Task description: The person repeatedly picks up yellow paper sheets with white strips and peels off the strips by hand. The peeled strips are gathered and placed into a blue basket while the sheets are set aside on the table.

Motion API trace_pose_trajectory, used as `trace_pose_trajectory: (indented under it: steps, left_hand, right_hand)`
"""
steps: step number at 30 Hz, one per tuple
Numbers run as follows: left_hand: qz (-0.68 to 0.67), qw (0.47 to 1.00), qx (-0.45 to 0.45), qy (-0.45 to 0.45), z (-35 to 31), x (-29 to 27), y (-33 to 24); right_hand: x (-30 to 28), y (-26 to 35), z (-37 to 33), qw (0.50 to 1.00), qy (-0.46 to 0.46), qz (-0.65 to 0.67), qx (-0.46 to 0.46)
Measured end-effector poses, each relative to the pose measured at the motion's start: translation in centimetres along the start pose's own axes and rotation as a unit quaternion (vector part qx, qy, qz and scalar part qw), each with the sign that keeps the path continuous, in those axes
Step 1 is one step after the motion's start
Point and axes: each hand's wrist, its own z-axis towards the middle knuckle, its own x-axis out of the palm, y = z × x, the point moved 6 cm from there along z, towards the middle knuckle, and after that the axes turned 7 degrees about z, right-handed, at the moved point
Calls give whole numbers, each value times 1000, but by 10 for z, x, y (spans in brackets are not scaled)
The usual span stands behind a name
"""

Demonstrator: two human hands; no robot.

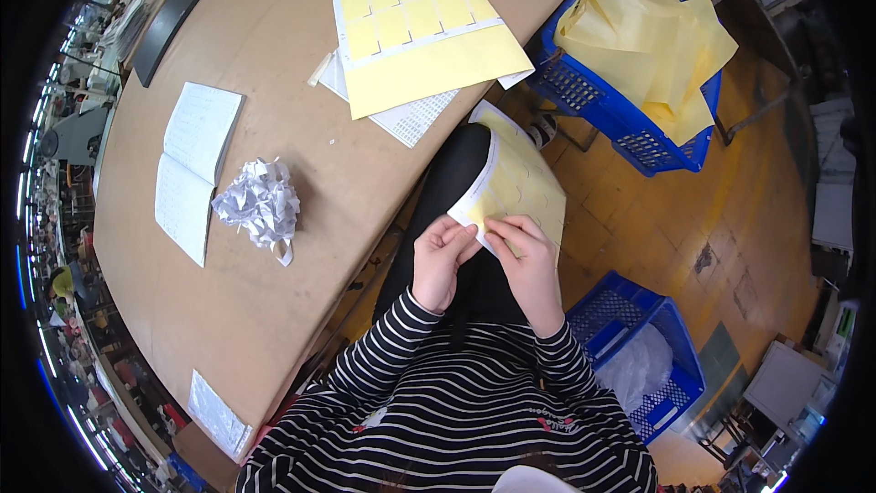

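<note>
A yellow sheet with a white border and several small cut lines (525, 178) lies across my lap, its near corner raised. My left hand (440, 260) pinches the white edge at that corner between thumb and fingers. Close beside it, my right hand (526, 265) grips the same corner with thumb and forefinger. The fingertips of both hands almost meet there. On the table ahead, similar yellow sheets (420, 68) rest on a printed white sheet (411, 128).
An open notebook (196, 160) and a heap of crumpled white paper strips (260, 205) are on the brown table (301, 310). A blue crate (630, 141) at the right holds yellow sheets (648, 46). Another blue crate (680, 347) with clear plastic stands on the floor.
</note>
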Motion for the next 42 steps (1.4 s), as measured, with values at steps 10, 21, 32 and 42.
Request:
trace_pose_trajectory:
  steps: [10,21,32,42]
  left_hand:
    - [86,995,51,-19,-12,6,11]
    - [119,989,77,-37,-16,-7,12]
    - [142,985,90,-41,-18,-12,9]
    - [407,894,185,16,-23,-1,-28]
  right_hand:
    - [5,-6,-8,997,-64,-12,-35]
    - [15,-18,-9,989,-75,94,91]
    - [20,-18,-9,996,-42,59,43]
    - [17,-27,1,932,127,289,181]
